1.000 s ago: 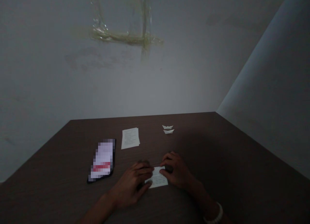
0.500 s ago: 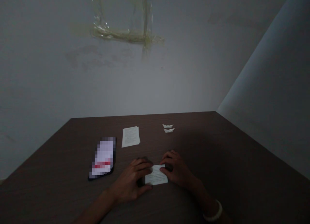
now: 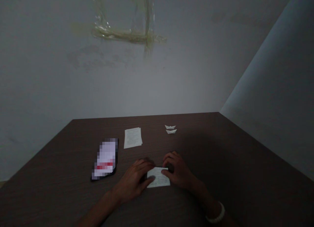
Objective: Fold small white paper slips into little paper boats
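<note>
Printed paper slip (image 3: pixel 159 179) lies flat on the bench (image 3: pixel 61 155) between the person's left grip (image 3: pixel 133 178) and right grip (image 3: pixel 180 172). From the left grip it sits immediately to the right, its left edge at the thumb. From the right grip it sits to the left and slightly toward the person, its far right corner at the thumb tip. Neither grip is clearly nearer; both reach it.

Long axis: appears to run from grip to grip, print lines likewise. View is slanted, so true proportions are uncertain. Near edge lies uncovered, on the person's side of both thumbs.

Left grip: loosely spread, thumb well apart from the fingers, fingertips hiding the far left corner. No firm pinch seen.

Right grip: partly closed, fingers curled just past the far edge, dark gap between them and the thumb. Whether it pinches the slip or only presses it, I cannot tell.

Around the grips: phone (image 3: pixel 105 159), screen blurred, left of the left grip and apart from it; stack of printed sheets (image 3: pixel 132 137) beyond the left grip; two small folded paper boats (image 3: pixel 171 132) beyond the right grip, one just behind the other.
</note>
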{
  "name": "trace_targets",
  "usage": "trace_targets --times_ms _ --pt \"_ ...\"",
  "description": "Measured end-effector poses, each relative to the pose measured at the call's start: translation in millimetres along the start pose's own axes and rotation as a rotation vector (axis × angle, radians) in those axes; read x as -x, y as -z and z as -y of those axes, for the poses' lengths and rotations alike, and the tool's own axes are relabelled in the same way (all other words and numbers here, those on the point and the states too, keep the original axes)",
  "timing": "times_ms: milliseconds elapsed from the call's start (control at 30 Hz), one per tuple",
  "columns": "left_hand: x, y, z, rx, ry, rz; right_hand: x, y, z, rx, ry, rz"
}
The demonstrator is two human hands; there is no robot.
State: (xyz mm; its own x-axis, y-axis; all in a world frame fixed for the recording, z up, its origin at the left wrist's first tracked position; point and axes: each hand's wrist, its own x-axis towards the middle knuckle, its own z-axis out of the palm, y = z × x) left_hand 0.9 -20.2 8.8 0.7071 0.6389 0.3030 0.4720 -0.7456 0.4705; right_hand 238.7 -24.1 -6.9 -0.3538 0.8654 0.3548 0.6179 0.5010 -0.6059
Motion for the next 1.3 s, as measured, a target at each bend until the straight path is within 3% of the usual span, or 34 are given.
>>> trace_targets --times_ms 200,300,367,533,700,867,1000,1100,1200,1300 --pt "-5 -3.0 6 0.080 0.125 -0.107 -3 -3 1 -0.117 0.001 -0.117" --pt "-6 -2.9 8 0.097 0.071 -0.153 -4 -1 6 -0.172 0.033 -0.174" --pt "-3 -3.8 11 0.071 0.001 -0.254 -5 0 9 -0.196 0.030 -0.210" --pt "8 -8.3 13 -0.184 -0.148 -0.489 -4 0 6 -0.290 -0.220 -0.250" --pt "13 -8.7 4 -0.434 -0.252 -0.498 -4 -2 2 -0.488 -0.320 -0.172" --pt "13 -8.0 2 -0.481 -0.306 -0.453 -6 -6 8 -0.679 -0.362 -0.117" --pt "8 -8.2 6 -0.272 -0.147 -0.517 -7 -8 10 -0.786 -0.398 -0.133" --pt "1 -4.4 2 0.002 0.086 -0.584 -7 -8 11 -0.795 -0.409 -0.189" --pt "-7 0.9 -7 0.235 0.345 -0.455 -8 -7 13 -0.775 -0.412 -0.202" --pt "-11 1.2 -15 0.401 0.451 -0.362 -8 -8 14 -0.760 -0.410 -0.194"
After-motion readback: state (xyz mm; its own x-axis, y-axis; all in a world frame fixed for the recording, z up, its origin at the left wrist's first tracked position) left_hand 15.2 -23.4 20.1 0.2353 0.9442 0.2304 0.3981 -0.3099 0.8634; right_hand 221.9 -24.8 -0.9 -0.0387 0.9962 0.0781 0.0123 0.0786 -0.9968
